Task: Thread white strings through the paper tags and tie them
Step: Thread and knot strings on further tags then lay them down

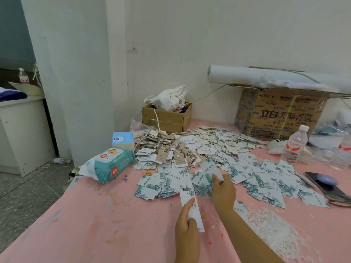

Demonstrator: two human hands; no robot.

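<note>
A: Nearest first. What has the left hand (187,224) got?

B: 1 long white tag (197,221), blank side up. Fingers curl under it, thumb pressed along the top edge. My guess is it's kept low over the pink table (95,224) so the end stays free for threading. I can't make out a punched hole.

A: And the right hand (223,190)?

B: Stretched forward into the heap. Thumb and fingertips pinch the corner of 1 leaf-printed tag (209,168), tilted up off the others. Probably picking the next piece, or pairing it with the white one.

A: Where's the string?

B: The white strings (275,228) lie in a loose tangle just right of the right forearm, close enough to grab, I'd say. Neither hand holds any.

A: How do the tags look?

B: Slim paper rectangles, white with teal-green leaves and dark characters. The unstrung tags (266,179) are fanned across the middle of the table. Beyond them sits a mound of strung tags (167,147), some brown, with cords showing; likely the done pile, kept apart from the raw stock.

A: And further back?

B: Wipes pack (110,164) at the left edge, water bottle (295,143) at right, small cardboard box (167,118) against the wall.
</note>
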